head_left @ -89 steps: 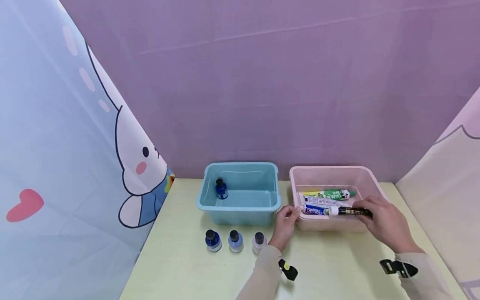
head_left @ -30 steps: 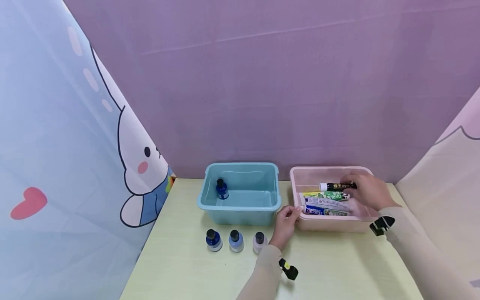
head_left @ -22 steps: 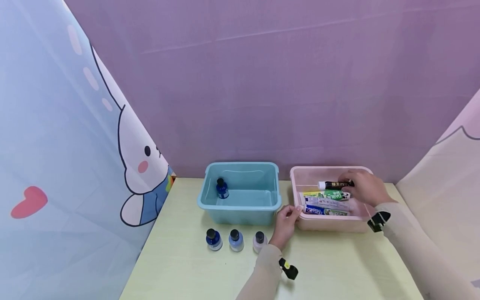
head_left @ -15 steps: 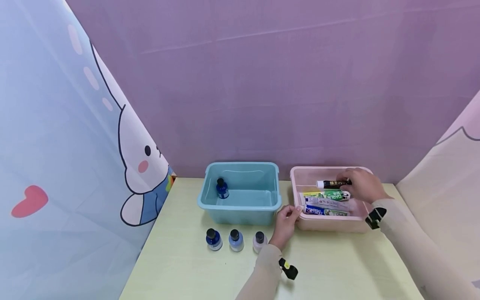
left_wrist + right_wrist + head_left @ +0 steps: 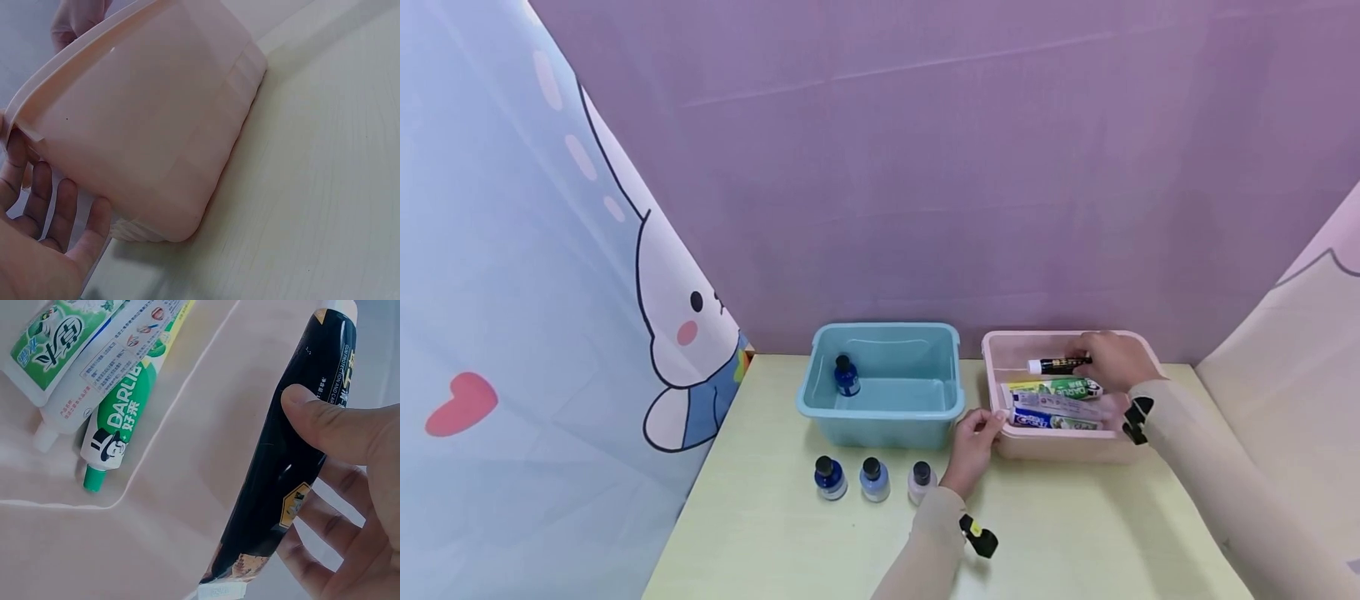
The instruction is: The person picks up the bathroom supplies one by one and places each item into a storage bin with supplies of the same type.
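My right hand (image 5: 1116, 362) holds a black toothpaste tube (image 5: 275, 481) with a white cap, thumb on one face and fingers behind it. The tube is over the back part of the pink bin (image 5: 1067, 450), its cap pointing left in the head view. My left hand (image 5: 972, 450) grips the bin's front left corner at the rim, fingers beneath it in the left wrist view. Inside the bin lie a green and yellow Darlie toothpaste tube (image 5: 125, 419), a whitish toothpaste tube (image 5: 81, 381) and a blue toothpaste tube (image 5: 1032, 418) side by side.
A teal bin (image 5: 880, 427) stands left of the pink one, with a dark blue bottle (image 5: 847, 382) inside. In front stand a dark blue bottle (image 5: 831, 482), a light blue bottle (image 5: 875, 485) and a pale bottle (image 5: 919, 487). A purple cloth (image 5: 887, 183) hangs behind the table.
My right hand has carried the black toothpaste tube from the pink bin's front to its back, then a little left. My left hand has stayed on the corner.
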Available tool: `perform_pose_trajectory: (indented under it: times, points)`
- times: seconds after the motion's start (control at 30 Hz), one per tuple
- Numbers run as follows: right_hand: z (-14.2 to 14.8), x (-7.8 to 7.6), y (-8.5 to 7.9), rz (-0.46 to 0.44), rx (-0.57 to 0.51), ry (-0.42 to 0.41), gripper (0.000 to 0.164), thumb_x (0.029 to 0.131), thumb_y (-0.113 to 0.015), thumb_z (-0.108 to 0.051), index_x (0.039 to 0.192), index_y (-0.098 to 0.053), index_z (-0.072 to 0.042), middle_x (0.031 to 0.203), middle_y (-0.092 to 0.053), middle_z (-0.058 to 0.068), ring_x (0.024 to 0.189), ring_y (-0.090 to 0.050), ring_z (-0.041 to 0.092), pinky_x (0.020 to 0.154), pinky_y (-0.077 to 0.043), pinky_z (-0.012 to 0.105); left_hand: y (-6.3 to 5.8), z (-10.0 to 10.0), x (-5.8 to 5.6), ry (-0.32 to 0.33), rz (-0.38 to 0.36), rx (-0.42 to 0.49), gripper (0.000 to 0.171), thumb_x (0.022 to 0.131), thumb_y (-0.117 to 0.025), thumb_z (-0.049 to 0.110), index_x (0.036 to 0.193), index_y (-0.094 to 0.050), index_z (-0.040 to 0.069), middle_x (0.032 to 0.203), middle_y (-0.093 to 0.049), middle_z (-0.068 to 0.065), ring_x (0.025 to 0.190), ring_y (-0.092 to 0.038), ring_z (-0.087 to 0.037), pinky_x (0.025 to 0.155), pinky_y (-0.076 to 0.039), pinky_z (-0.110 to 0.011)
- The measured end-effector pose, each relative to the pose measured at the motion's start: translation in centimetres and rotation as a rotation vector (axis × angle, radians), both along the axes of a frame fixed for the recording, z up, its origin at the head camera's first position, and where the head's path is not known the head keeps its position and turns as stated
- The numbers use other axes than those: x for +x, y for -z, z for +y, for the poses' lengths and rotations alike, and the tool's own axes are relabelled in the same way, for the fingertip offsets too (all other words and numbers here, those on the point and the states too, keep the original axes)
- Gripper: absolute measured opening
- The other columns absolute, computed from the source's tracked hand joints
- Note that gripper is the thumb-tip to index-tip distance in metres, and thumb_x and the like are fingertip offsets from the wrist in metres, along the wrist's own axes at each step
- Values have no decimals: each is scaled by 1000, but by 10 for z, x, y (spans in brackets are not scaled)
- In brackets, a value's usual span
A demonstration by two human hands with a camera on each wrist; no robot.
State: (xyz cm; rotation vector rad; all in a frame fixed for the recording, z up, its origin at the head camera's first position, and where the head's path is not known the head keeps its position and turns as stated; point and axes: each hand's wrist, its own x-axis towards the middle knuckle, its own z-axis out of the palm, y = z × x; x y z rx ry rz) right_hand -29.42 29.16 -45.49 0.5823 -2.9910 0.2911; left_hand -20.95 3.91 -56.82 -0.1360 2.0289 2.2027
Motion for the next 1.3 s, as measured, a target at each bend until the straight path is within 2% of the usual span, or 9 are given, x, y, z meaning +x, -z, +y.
perform_pose_trajectory:
  times: [0.13,0.27,0.47,0.7,0.83,1.13,1.3]
  points:
    - [0,-5,2,-50,12,22,19,84,-82,-12,102,-79,-18,100,-78,4,90,-72,25,81,-55,52,0,1,-1,-2,-3,5,21,102,-63,30,93,-67,12,99,-57,6,94,-56,-12,91,-54,-37]
    - [1,-9,6,-55,43,27,16,84,-82,-15,97,-79,-22,96,-78,0,86,-71,21,78,-55,49,2,1,-1,4,8,9,22,103,-62,29,94,-67,10,100,-57,5,94,-56,-12,89,-55,-35]
    - [4,-15,15,-61,60,15,13,81,-84,-15,93,-79,-17,89,-77,2,81,-71,22,74,-56,49,3,1,-1,-2,-4,9,21,102,-63,31,94,-67,11,100,-58,5,94,-56,-13,93,-55,-39]
    - [4,-19,15,-83,64,-9,10,81,-81,-14,89,-78,-20,82,-74,-5,73,-63,13,66,-52,42,3,1,-1,-4,8,-1,26,101,-65,35,93,-67,11,98,-58,6,94,-56,-11,84,-53,-28]
    - [3,-21,15,-97,71,-29,8,82,-77,-13,86,-76,-20,80,-73,-6,70,-61,12,62,-49,38,4,1,-2,-3,8,9,25,101,-65,35,92,-67,11,98,-57,6,93,-56,-11,82,-52,-26]
    - [2,-23,14,-152,45,-40,12,86,-75,-9,93,-78,-17,88,-76,0,78,-67,15,69,-55,43,3,1,-2,-1,26,10,25,102,-64,30,93,-66,7,98,-57,5,93,-55,-10,82,-51,-24]
    - [2,-20,11,-138,14,-3,20,91,-63,-6,99,-79,-15,97,-78,5,89,-72,25,77,-56,50,2,1,-2,-12,24,11,24,102,-64,29,93,-67,7,99,-57,4,93,-55,-11,82,-52,-25]
